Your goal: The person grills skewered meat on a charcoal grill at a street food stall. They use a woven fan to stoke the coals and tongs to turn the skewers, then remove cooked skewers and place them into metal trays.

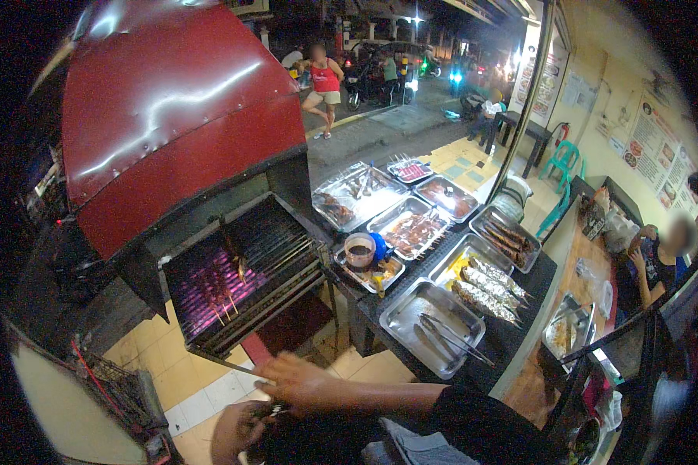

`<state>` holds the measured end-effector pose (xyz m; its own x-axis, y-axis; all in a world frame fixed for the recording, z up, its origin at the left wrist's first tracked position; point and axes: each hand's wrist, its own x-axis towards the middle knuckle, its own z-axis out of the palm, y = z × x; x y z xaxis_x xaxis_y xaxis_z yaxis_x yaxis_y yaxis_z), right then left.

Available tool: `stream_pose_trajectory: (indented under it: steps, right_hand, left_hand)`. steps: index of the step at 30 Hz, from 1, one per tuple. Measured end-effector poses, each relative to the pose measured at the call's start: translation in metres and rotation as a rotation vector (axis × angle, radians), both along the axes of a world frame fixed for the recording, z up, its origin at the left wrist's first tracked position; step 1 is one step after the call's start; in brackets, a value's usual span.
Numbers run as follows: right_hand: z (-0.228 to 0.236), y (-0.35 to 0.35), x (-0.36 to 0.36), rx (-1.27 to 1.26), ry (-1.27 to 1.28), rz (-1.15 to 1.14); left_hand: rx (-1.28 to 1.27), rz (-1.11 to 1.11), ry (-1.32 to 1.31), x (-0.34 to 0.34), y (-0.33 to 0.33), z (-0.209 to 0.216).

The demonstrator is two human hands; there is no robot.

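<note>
Red metal hood (pixel 178 132) rising over a barbecue grill (pixel 283 244), skewered meat (pixel 212 285) lying on its grate, open-fingered, blurred right hand (pixel 302 381) hovering nearby, left hand (pixel 240 426) curling below, what either is holding unclear.

The head-worn fisheye looks down on a nearby grill (pixel 270 249).

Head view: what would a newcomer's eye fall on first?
Probably the big red hood at upper left, streaked with glare. Below it, skewers lie on the grill in a purplish glow. To the right, silvery foil-wrapped items shine among metal trays.
</note>
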<state>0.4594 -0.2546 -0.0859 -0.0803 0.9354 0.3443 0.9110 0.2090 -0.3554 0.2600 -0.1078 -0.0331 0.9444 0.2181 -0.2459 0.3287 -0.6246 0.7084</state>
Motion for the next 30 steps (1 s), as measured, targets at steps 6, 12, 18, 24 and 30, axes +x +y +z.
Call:
stream_pose_trajectory:
  steps: [6, 12, 18, 24, 30]
  right_hand:
    - [-0.006, -0.018, 0.049, -0.575, 0.291, -0.178]
    - [0.031, -0.125, 0.211, 0.154, 0.369, -1.158]
    - [-0.01, -0.049, 0.122, 0.048, 0.588, -0.85]
    - [-0.1, -0.059, 0.102, -0.15, 0.709, -0.065]
    - [-0.082, -0.101, 0.258, 0.888, 0.878, -0.706]
  left_hand:
    - [-0.084, 0.091, -0.27, 0.001, -0.02, 0.002]
    - [-0.244, 0.557, -0.315, -0.093, 0.017, -0.035]
    - [-0.017, 0.791, -0.397, -0.129, 0.018, -0.07]
    - [-0.292, 0.955, -0.618, -0.14, 0.019, -0.067]
    - [-0.405, 0.973, -0.453, -0.157, 0.004, -0.079]
